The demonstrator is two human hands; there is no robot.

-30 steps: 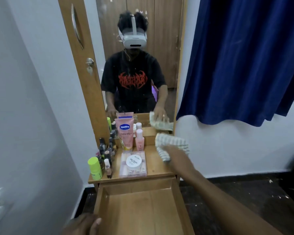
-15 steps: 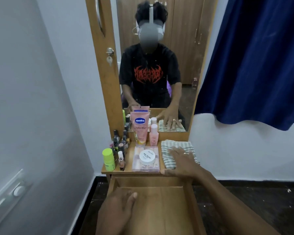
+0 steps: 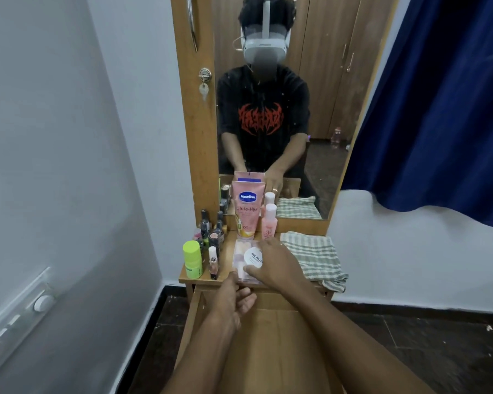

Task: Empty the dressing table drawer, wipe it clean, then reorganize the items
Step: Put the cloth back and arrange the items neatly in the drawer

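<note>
The open wooden drawer (image 3: pixel 268 345) is bare inside, between my forearms. On the dressing table top (image 3: pixel 227 251) lies a clear flat box (image 3: pixel 241 253) with a white round jar (image 3: pixel 252 258) on it. My right hand (image 3: pixel 275 264) grips this box from above, thumb at its front edge. My left hand (image 3: pixel 236 298) is open, fingertips touching the box's front left corner. A green-and-white striped cloth (image 3: pixel 310 257) lies flat at the right of the top.
A pink Vaseline tube (image 3: pixel 246 209) and a pink bottle (image 3: pixel 269 223) stand against the mirror (image 3: pixel 282 109). Several nail polish bottles (image 3: pixel 211 231) and a lime green bottle (image 3: pixel 192 260) crowd the left. A blue curtain (image 3: pixel 439 109) hangs right; a wall is close on the left.
My right hand let go of the striped cloth, which now lies flat, and moved left onto the clear box. My left hand rose from the drawer to the box's front edge.
</note>
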